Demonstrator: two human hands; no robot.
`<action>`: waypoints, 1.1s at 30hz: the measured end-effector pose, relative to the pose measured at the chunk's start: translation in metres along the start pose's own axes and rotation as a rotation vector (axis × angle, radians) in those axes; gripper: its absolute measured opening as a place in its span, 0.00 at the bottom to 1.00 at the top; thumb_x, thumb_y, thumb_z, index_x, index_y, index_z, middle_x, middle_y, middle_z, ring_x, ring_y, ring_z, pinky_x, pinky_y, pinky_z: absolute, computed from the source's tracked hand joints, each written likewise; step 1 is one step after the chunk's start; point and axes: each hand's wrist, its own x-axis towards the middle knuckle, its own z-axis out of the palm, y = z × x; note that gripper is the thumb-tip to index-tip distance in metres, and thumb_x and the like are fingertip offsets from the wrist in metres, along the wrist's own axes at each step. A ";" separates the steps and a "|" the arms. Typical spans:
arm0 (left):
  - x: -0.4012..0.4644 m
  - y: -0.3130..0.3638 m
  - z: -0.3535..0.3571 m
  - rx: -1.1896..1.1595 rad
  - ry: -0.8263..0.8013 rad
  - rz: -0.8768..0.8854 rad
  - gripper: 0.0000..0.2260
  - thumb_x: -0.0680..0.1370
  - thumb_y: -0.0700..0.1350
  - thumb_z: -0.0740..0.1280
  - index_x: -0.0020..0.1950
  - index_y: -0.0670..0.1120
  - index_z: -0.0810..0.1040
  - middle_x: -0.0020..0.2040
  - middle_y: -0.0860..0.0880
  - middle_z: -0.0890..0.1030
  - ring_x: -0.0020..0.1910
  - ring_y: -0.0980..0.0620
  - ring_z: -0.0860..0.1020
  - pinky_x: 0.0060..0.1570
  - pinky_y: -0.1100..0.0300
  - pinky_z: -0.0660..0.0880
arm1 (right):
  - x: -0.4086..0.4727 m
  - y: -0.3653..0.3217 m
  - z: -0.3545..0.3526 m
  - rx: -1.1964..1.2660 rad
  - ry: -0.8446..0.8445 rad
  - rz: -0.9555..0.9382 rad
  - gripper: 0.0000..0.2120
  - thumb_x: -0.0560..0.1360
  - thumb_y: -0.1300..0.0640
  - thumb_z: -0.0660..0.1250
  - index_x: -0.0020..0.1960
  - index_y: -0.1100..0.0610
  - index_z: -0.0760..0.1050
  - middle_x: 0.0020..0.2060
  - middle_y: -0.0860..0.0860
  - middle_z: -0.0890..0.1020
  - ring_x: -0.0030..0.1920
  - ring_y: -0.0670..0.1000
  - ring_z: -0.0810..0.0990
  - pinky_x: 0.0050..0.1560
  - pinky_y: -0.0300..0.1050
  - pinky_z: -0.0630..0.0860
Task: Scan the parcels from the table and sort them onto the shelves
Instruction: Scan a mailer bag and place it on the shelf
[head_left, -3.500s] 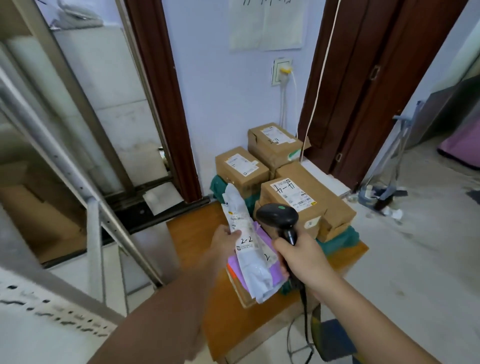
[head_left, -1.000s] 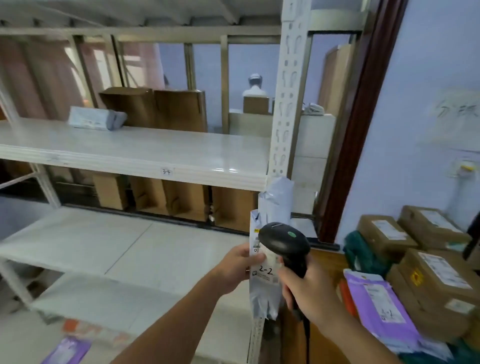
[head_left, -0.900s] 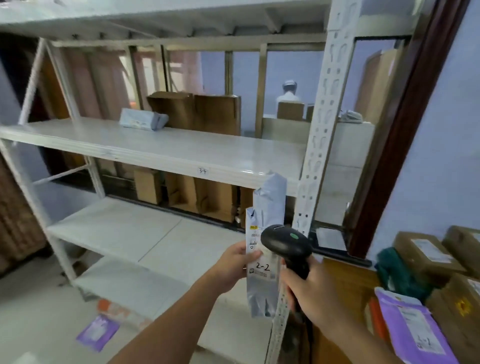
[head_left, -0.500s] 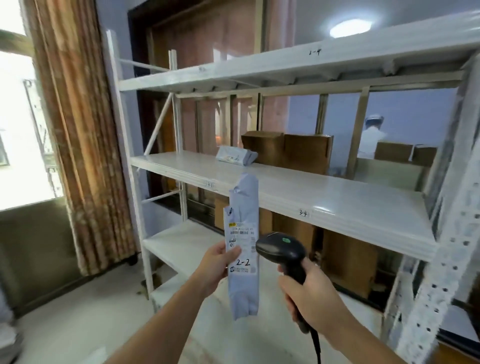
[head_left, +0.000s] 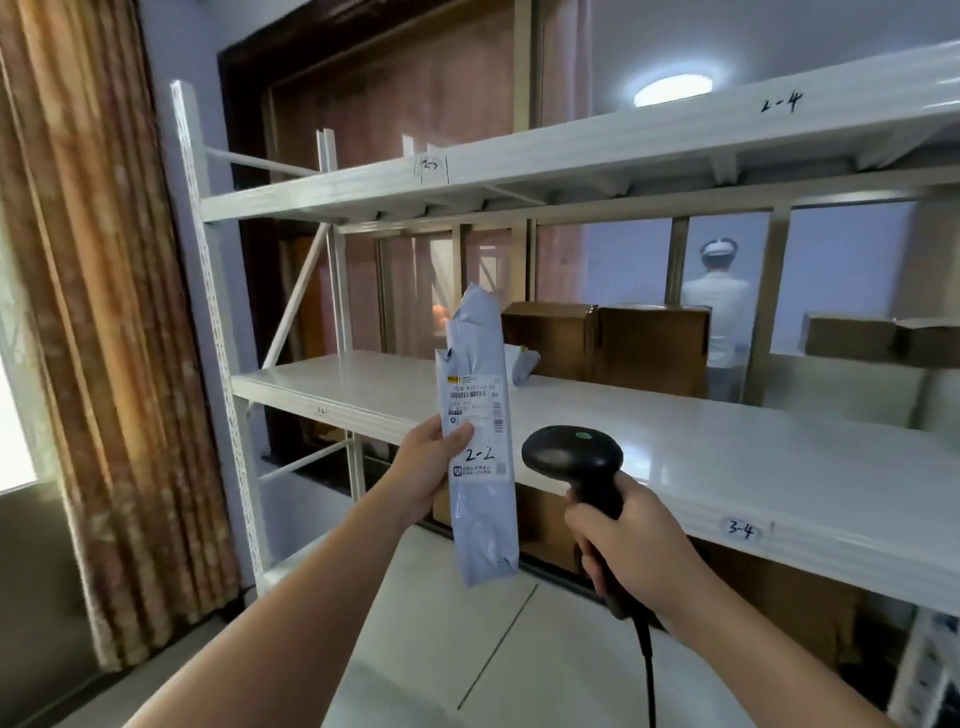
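Before the white shelving, the left hand (head_left: 427, 467) holds a grey plastic parcel (head_left: 480, 447) upright, thumb pressed on its printed label and the other fingers hidden behind the bag; the parcel is in the air in front of the middle shelf (head_left: 675, 441), touching no board; "2-2" is handwritten on it below the barcode. Just to its right, the right hand (head_left: 631, 561) has its fingers curled tight round the grip of a black barcode scanner (head_left: 576, 457), whose head with a green dot sits beside the parcel's label without touching it; its cable (head_left: 648, 670) hangs down towards the lower edge of the view. On the middle shelf's front edge a mark reads "3-4" near the right end; the upper shelf (head_left: 571, 150) carries "2-4" on its front edge at the right. Towards the back edge of the middle shelf lie a second grey bag (head_left: 522, 361), partly hidden behind the held parcel, and two brown cartons (head_left: 608, 343) side by side; more cartons stand under that shelf. Behind the rack, a person in white (head_left: 719, 312) is in view; a brown curtain (head_left: 88, 312) hangs at the left.
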 end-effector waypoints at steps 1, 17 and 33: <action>0.018 0.005 -0.006 0.014 -0.008 0.016 0.11 0.84 0.43 0.67 0.65 0.43 0.79 0.57 0.43 0.87 0.55 0.43 0.86 0.48 0.51 0.84 | 0.015 0.000 0.004 0.002 0.014 -0.008 0.03 0.78 0.62 0.62 0.51 0.59 0.73 0.27 0.55 0.73 0.27 0.53 0.72 0.32 0.48 0.74; 0.257 0.020 -0.115 0.046 -0.131 0.023 0.14 0.86 0.46 0.63 0.70 0.44 0.77 0.59 0.44 0.86 0.58 0.43 0.85 0.56 0.47 0.82 | 0.204 -0.001 0.085 -0.016 0.145 0.062 0.04 0.78 0.63 0.62 0.52 0.59 0.74 0.28 0.56 0.75 0.27 0.57 0.71 0.34 0.51 0.74; 0.361 -0.004 -0.165 0.013 -0.391 -0.142 0.07 0.85 0.40 0.65 0.60 0.43 0.80 0.56 0.43 0.86 0.54 0.43 0.84 0.58 0.46 0.80 | 0.277 -0.011 0.189 0.014 0.418 0.186 0.04 0.78 0.64 0.63 0.52 0.62 0.74 0.30 0.57 0.75 0.29 0.57 0.71 0.34 0.49 0.76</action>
